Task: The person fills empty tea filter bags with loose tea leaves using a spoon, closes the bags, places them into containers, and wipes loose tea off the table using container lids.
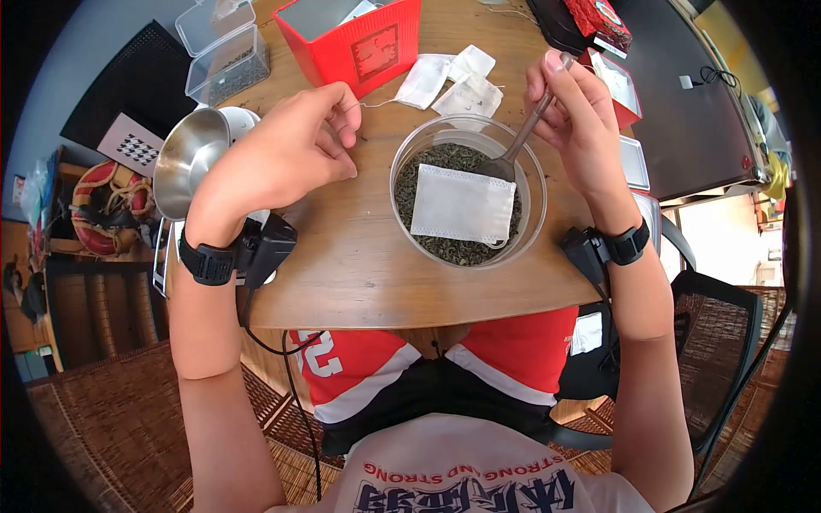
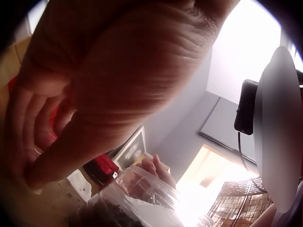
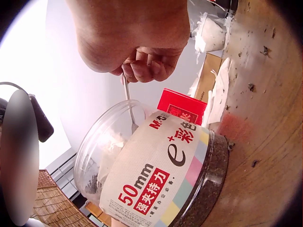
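My right hand point(image 1: 581, 120) grips the handle of a metal spoon point(image 1: 532, 128) over a clear round plastic tub point(image 1: 536, 218). The spoon's bowl dips inside, by the upper edge of a flat white drawstring bag point(image 1: 463, 205). That bag lies on dark dried leaves point(image 1: 453, 156) that look like tea. To the tub's left, my left hand point(image 1: 286, 145) hovers above the table with bent, relaxed fingers and nothing visibly held. A thin string runs from beside its fingers to several filled white bags point(image 1: 423, 81) behind the tub. In the right wrist view, the tub point(image 3: 156, 175) shows a printed label.
A red box point(image 1: 351, 43) stands at the back, near a lidded clear container point(image 1: 229, 73). By my left forearm sits a steel bowl point(image 1: 184, 162). Another red box point(image 1: 616, 85) is beyond my right hand. Leaf crumbs dot the wooden table point(image 1: 342, 265).
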The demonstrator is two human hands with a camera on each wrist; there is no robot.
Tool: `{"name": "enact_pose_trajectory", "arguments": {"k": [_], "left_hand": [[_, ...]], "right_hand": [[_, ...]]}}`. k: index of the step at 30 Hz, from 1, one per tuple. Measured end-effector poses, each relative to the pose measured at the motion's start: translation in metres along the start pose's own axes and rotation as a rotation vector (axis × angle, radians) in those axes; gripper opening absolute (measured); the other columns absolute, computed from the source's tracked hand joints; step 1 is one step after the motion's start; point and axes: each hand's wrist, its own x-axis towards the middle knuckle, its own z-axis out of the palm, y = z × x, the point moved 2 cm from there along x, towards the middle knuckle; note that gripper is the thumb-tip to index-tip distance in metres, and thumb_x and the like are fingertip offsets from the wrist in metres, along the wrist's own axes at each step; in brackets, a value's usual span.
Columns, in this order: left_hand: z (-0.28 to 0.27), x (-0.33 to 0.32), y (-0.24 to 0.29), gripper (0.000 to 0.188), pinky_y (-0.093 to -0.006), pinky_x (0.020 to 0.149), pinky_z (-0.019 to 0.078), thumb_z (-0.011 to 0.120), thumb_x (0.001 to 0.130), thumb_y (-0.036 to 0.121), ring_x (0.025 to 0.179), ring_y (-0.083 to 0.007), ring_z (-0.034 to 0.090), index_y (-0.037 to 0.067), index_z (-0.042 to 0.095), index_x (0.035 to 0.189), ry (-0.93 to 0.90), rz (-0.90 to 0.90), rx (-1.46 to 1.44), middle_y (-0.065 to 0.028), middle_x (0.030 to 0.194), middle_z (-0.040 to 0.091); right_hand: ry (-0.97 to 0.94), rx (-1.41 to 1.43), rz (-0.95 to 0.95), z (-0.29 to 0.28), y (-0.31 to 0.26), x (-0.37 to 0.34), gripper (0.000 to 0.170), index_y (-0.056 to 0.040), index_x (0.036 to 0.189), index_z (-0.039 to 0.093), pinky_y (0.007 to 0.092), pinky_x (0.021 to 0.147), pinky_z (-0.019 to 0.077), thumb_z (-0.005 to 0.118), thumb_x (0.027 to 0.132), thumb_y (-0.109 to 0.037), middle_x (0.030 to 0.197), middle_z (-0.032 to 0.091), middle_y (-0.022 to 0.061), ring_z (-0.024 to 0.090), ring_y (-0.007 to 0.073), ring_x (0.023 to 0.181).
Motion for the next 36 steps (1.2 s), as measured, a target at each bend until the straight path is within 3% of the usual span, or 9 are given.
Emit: {"name": "enact_pose_trajectory", "arguments": {"k": [7,10,12,16,19,20,21,24,36], "left_hand": [[0.004,0.002,-0.003,0.036,-0.0233,0.074,0.0517,0.069,0.081,-0.011,0.081,-0.0086,0.063,0.004,0.047,0.105,-0.020,0.044,0.010,-0.0026,0.095,0.050],[0.007,0.004,0.001,0.032,-0.0218,0.072,0.0484,0.070,0.083,-0.010,0.078,-0.0051,0.057,0.005,0.050,0.104,0.104,0.099,-0.110,0.0013,0.092,0.049],[0.004,0.006,0.013,0.023,-0.0191,0.065,0.0380,0.070,0.086,-0.008,0.070,-0.0020,0.044,0.005,0.055,0.098,0.395,0.267,-0.100,0.0066,0.080,0.042],[0.023,-0.012,0.048,0.013,-0.0194,0.062,0.0219,0.065,0.087,-0.007,0.066,-0.0019,0.027,0.004,0.059,0.087,0.509,0.467,0.064,0.0095,0.070,0.029],[0.042,-0.013,0.055,0.016,-0.0223,0.059,0.0326,0.062,0.075,-0.010,0.061,-0.0070,0.039,0.004,0.063,0.084,0.390,0.675,0.145,0.0013,0.068,0.046],[0.044,-0.011,0.054,0.016,-0.0293,0.071,0.0446,0.068,0.071,-0.002,0.073,-0.0175,0.056,0.006,0.067,0.085,0.335,0.738,0.205,-0.0054,0.080,0.062],[0.045,-0.010,0.056,0.016,-0.0293,0.071,0.0446,0.068,0.071,-0.002,0.073,-0.0175,0.056,0.006,0.067,0.085,0.333,0.740,0.206,-0.0054,0.080,0.062],[0.050,-0.010,0.058,0.033,-0.0430,0.100,0.0397,0.085,0.063,0.023,0.106,-0.0287,0.059,0.009,0.066,0.086,0.265,0.819,0.407,-0.0036,0.111,0.072],[0.046,-0.007,0.053,0.037,-0.0376,0.092,0.0382,0.088,0.059,0.024,0.092,-0.0228,0.059,0.012,0.058,0.078,0.267,0.679,0.396,-0.0015,0.100,0.076]], "right_hand": [[-0.036,0.021,-0.009,-0.004,0.001,0.000,0.035,-0.0067,0.088,0.056,0.0205,0.049,0.0199,0.048,0.110,-0.032,0.067,0.035,-0.0081,0.025,0.0012,0.057],[-0.035,-0.002,0.009,-0.003,-0.001,0.000,0.035,-0.0065,0.088,0.056,0.0200,0.049,0.0204,0.048,0.110,-0.032,0.067,0.036,-0.0086,0.025,0.0004,0.057],[-0.024,0.054,0.002,-0.002,-0.001,0.000,0.038,-0.0040,0.086,0.060,0.0213,0.048,0.0227,0.053,0.110,-0.033,0.062,0.031,-0.0102,0.023,0.0007,0.054],[-0.027,0.068,0.000,-0.002,-0.002,0.001,0.038,-0.0041,0.086,0.060,0.0220,0.048,0.0222,0.055,0.109,-0.033,0.059,0.031,-0.0102,0.025,0.0011,0.053],[-0.063,0.017,-0.011,-0.002,-0.004,0.000,0.037,-0.0067,0.086,0.057,0.0196,0.048,0.0210,0.049,0.111,-0.034,0.062,0.032,-0.0101,0.023,0.0004,0.053],[-0.048,0.005,0.006,-0.001,-0.005,0.000,0.038,-0.0071,0.085,0.057,0.0197,0.047,0.0228,0.050,0.110,-0.035,0.058,0.034,-0.0092,0.026,0.0009,0.050],[-0.044,0.005,0.005,0.000,-0.006,0.000,0.038,-0.0071,0.085,0.057,0.0197,0.047,0.0228,0.050,0.110,-0.035,0.058,0.034,-0.0092,0.026,0.0009,0.050],[0.015,-0.030,0.019,0.001,-0.011,-0.001,0.039,-0.0053,0.083,0.061,0.0215,0.045,0.0251,0.060,0.106,-0.036,0.055,0.043,-0.0069,0.033,0.0012,0.047],[0.102,-0.007,0.092,-0.001,-0.009,0.002,0.040,-0.0067,0.083,0.062,0.0202,0.043,0.0305,0.066,0.102,-0.041,0.057,0.059,0.0015,0.044,0.0037,0.041]]}}
